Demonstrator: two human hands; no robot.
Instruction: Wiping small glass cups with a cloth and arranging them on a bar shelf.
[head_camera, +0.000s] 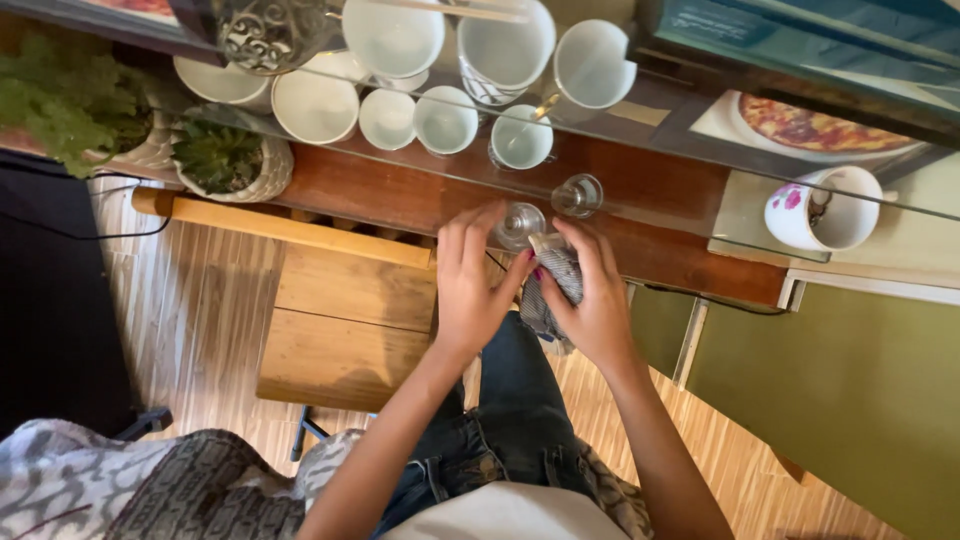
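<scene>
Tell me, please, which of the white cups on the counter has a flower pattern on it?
The white cup standing alone at the far right, by the pizza picture. It has pink flowers on its side; the cups grouped further left are plain white.

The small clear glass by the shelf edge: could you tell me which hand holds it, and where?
The left hand holds the small glass by its side; the right hand holds a grey patterned cloth against it.

Probably a café or home dining corner.
White cups (400, 40) crowd a glass shelf at 12 o'clock; pizza picture (810, 125) at 2 o'clock.
</scene>
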